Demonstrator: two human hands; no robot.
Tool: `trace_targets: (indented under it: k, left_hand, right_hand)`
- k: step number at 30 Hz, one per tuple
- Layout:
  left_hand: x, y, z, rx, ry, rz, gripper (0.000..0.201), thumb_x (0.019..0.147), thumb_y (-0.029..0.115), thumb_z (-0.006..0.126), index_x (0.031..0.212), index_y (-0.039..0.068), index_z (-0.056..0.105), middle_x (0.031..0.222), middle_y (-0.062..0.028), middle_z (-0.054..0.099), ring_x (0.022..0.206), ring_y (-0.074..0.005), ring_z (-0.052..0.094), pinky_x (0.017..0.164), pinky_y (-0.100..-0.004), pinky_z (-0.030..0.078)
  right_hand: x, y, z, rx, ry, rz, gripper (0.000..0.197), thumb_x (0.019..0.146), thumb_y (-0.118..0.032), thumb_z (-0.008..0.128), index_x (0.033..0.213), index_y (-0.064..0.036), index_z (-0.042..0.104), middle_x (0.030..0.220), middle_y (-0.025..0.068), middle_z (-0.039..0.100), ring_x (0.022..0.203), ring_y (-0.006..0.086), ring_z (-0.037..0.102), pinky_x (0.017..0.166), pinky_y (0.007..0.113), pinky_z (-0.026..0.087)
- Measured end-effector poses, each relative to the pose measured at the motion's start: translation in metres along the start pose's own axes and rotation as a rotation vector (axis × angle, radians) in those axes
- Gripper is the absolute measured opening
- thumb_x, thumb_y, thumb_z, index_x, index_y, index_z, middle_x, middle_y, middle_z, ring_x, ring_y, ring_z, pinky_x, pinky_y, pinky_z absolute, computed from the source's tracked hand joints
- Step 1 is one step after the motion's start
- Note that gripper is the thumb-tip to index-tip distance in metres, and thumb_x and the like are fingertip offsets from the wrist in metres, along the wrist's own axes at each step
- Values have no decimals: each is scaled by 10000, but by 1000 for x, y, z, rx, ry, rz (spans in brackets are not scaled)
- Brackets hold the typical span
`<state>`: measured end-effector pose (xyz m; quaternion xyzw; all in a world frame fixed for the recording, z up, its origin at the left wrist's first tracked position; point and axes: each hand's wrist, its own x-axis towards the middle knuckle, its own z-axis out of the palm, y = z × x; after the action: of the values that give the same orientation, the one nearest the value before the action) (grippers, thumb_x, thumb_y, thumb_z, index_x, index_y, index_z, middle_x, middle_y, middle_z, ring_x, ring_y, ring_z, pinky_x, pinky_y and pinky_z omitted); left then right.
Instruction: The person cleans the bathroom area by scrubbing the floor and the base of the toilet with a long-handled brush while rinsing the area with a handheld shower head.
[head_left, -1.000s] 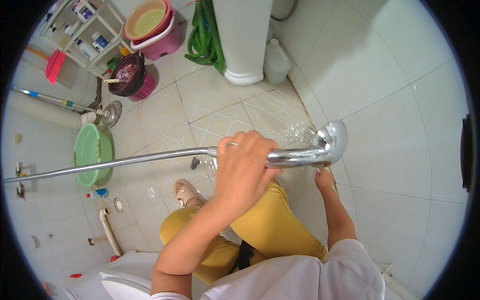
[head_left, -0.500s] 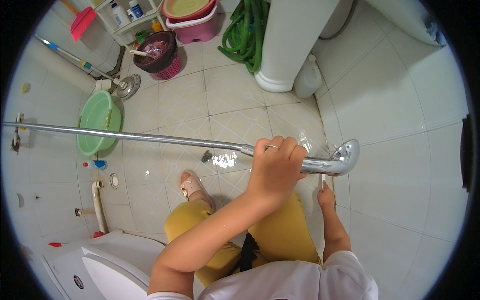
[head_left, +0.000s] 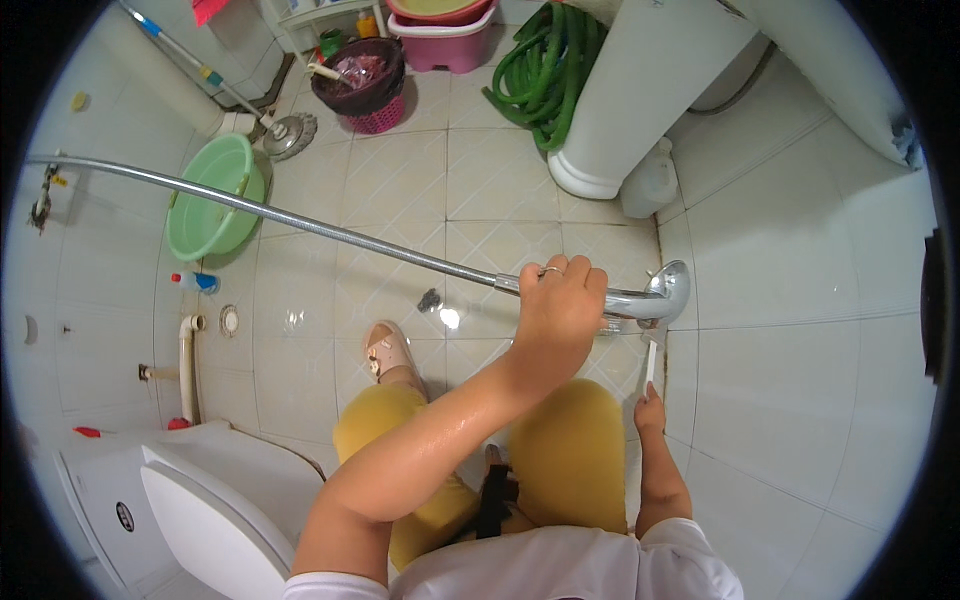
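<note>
My left hand is closed round the handle of a chrome shower head, held level with its head toward the right wall. From the handle a metal shower hose stretches across to the left wall. Lower at the right, my right hand grips a thin white handle near the foot of the tiled wall. The far end of that tool sits just below the shower head, and its kind cannot be made out. The wet tiled floor shines under both hands.
At the left stand a green basin, a mop and a small bottle near a floor drain. A lined pink bin, a green hose, a white pedestal and a jug are farther off. A toilet is lower left.
My view has shifted, so the room's things sit farther right. The shower head has moved slightly left and up in the picture, and more of the white handle shows. Both grips hold.
</note>
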<state>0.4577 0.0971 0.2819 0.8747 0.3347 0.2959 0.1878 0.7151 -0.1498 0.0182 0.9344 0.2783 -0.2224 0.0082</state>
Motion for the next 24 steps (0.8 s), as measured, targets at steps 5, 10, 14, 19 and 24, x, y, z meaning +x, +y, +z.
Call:
trace_targets:
  k: [5,10,14,19,24]
  left_hand:
    - [-14,-9,2,181,11,-96,331,591,143,758,835,67,548,820,-67,504,818,-245,509,713,-372,332]
    - [-16,4,10,263,111,-179,141,654,134,655,748,82,565,756,-54,511,785,-210,516,642,-369,354]
    - [-14,15,12,361,-18,-200,114,660,135,619,759,104,572,767,-30,516,802,-188,518,667,-364,354]
    - [-16,26,17,281,39,-141,118,674,150,616,783,126,579,800,-11,508,852,-180,510,747,-361,340]
    - [-11,40,9,187,56,-45,128,683,178,617,797,140,574,828,-3,495,892,-170,485,794,-352,319]
  right_hand:
    - [17,14,36,45,-16,-67,485,860,-172,483,1341,-139,432,1037,219,616,894,368,606,781,429,476]
    - [40,55,50,290,-26,-27,497,857,-151,487,1348,-106,421,979,219,630,840,334,618,747,400,474]
    - [24,26,31,153,-69,-64,509,852,-151,495,1352,-100,418,922,200,647,783,284,629,708,372,472]
    - [16,11,21,181,-55,14,534,833,-147,514,1355,-101,415,968,171,655,815,275,631,731,366,471]
    - [38,34,34,169,12,-51,540,830,-141,511,1359,-104,408,1092,192,619,913,308,623,787,382,467]
